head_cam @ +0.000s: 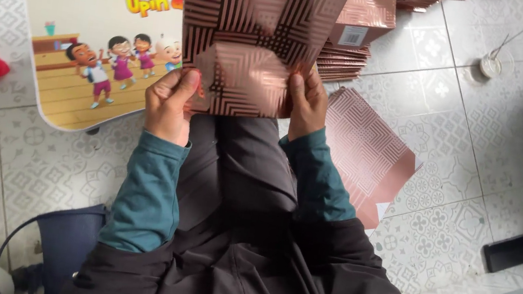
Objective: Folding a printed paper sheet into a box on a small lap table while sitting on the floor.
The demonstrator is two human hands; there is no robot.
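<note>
Down low, over the lap: a copper-coloured patterned cardboard sheet (257,30), partly folded, held up between both hands and running off the top edge of view. Left hand (170,105) clamped on the lower left corner of the sheet, thumb on the front, fingers curled behind. Right hand (307,102) pinching the lower right edge, fingers closed tight on the card. Both grips shut on the same sheet, teal sleeves (148,199) reaching forward. Just right of the knees, flat on the tiled floor (476,170), another flat copper sheet (366,151); beyond it, a stack of flat sheets (341,63) with a folded copper box (366,11) on top. To the left, a cartoon-printed lap tray (85,40), near the left hand but apart. Open floor to the right, with a black phone (508,252) well apart.
</note>
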